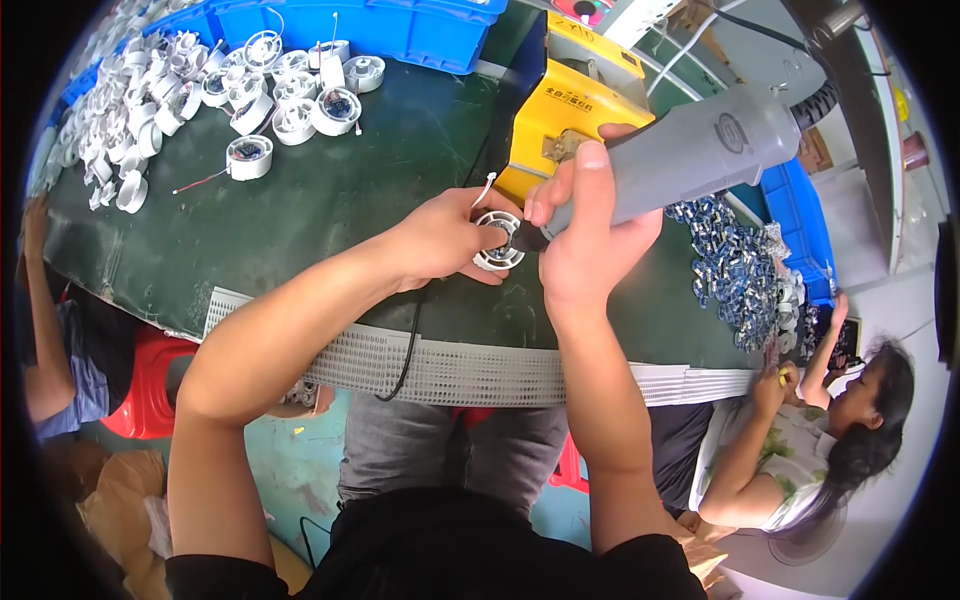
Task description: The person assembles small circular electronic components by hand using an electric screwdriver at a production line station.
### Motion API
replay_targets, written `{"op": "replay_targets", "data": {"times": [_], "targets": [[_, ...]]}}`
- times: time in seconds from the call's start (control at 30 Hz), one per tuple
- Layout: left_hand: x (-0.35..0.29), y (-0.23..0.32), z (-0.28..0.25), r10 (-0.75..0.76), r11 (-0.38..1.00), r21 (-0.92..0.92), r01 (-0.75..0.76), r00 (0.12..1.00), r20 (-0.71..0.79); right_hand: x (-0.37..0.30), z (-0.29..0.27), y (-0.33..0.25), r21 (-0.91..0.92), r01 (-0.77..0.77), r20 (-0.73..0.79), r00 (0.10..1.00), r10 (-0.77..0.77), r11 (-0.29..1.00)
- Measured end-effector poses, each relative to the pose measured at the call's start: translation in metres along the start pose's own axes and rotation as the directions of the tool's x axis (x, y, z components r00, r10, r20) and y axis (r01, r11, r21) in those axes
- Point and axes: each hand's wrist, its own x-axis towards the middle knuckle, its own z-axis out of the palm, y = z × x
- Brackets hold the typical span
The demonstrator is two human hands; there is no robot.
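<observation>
My left hand pinches a small white round housing at the table's middle. Its fingers curl round the rim, and a short white wire with a plug sticks up beside them. A thick grey electric screwdriver is gripped in my right hand, tilted so that its dark nose points down and left. That nose is at the right side of the housing; whether the bit touches a screw is hidden. Just behind my right hand stands a yellow box-shaped machine.
White round housings lie in a heap at the left, before a blue bin. Small blue-and-silver parts are piled at the right. Perforated white strip lines the green table's near edge. Co-workers sit at both sides.
</observation>
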Motion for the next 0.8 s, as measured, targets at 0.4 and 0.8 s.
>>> {"op": "replay_targets", "data": {"times": [0.4, 0.8], "targets": [[-0.0023, 0.0059, 0.0010, -0.038, 0.999, 0.009, 0.037, 0.999, 0.009, 0.0012, -0.0029, 0.0078, 0.010, -0.004, 0.002, 1.000, 0.004, 1.000], [-0.0016, 0.0055, -0.0009, -0.043, 0.999, 0.010, 0.043, 0.999, -0.010, -0.0004, -0.0032, 0.0085, -0.079, 0.025, 0.029, 0.999, -0.023, 0.997]]}}
